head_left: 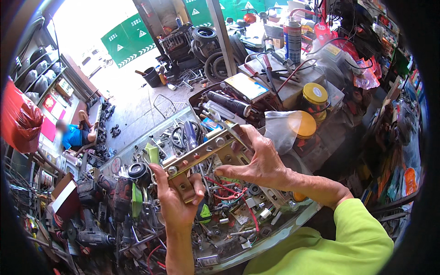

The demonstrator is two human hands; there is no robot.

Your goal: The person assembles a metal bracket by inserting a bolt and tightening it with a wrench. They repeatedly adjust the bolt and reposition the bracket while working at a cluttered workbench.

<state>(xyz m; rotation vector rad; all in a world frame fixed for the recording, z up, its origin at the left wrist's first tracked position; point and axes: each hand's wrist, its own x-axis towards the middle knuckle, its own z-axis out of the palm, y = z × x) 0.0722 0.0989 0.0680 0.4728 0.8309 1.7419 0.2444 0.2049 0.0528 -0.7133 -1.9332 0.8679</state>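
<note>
Object in hand: a brass-coloured mortise lock body (206, 158) with a long metal faceplate is held up at the centre of the frame, tilted from lower left to upper right.
Left hand (176, 199): closed around the lower left end of the lock body, with the thumb laid over the brass corner.
Right hand (259, 160): clamped on the upper right part of the lock body, fingers spread across its flat side, the forearm entering from the lower right in a lime-green sleeve (339, 243).
Beneath the hands: a cluttered tray (256, 250) of screws, red wires and small metal parts is seen just below the lock.
Lower left of the frame: a dark power drill (91, 233) is seen lying among tools.
Upper right: a yellow-lidded jar (315, 95) and a spray can (293, 39) are seen standing on a crowded bench, well apart from the hands.
Left edge: a person in a blue shirt (73, 136) is seen seated on the floor.
</note>
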